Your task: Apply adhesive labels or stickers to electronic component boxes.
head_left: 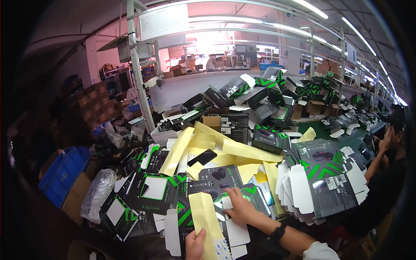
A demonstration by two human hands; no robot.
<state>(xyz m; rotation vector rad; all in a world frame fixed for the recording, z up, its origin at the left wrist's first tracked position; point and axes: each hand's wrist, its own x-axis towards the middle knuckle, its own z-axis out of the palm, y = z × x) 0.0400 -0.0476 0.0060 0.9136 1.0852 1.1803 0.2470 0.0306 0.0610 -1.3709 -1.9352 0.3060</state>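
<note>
My left hand [195, 245], at the lower edge, pinches a long strip of yellow sticker backing paper [203, 216] between thumb and fingers. Small blue-and-white stickers [221, 248] show on the strip's lower end. Under it lies a flattened black and green carton [221, 175] with a computer mouse printed on it and white flaps. My right hand [242, 209], a dark band on its wrist, rests over that carton just right of the strip. Its thumb and fingers are spread, and nothing shows gripped in them.
More yellow sheets [242, 150] and a black phone [202, 157] lie beyond. A stack of flat cartons [320, 173] stands right, beside a seated person [385, 173]. Folded boxes [264, 104] pile up at the back. Bubble wrap [99, 195] and a blue crate [65, 177] stand left.
</note>
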